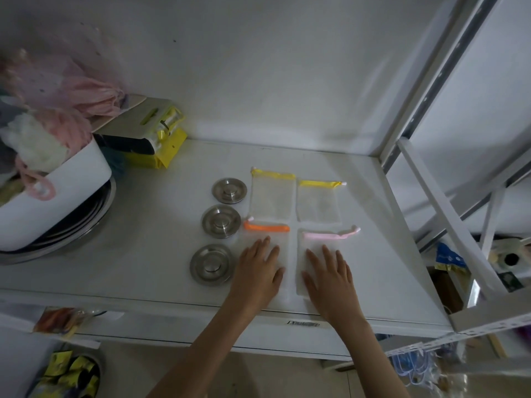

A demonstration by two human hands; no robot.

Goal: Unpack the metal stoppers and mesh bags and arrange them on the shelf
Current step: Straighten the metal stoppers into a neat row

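Three round metal stoppers lie in a column on the white shelf point(161, 254): a far stopper point(229, 190), a middle stopper point(221, 221) and a near stopper point(212, 263). To their right, mesh bags form a two-by-two grid. Two yellow-topped bags point(272, 196) point(318, 201) lie at the back. An orange-topped bag point(267, 227) lies front left and a pink-topped bag point(330, 235) front right. My left hand point(260, 271) rests flat on the orange-topped bag, fingers spread. Flat on the pink-topped bag lies my right hand point(330, 280).
A white tub point(57, 193) full of pink and white mesh items sits on stacked metal bowls at the left. Yellow packets point(163, 139) lean behind it. The shelf's white metal frame point(448, 214) rises at the right. A plastic packet point(61, 318) hangs at the front edge.
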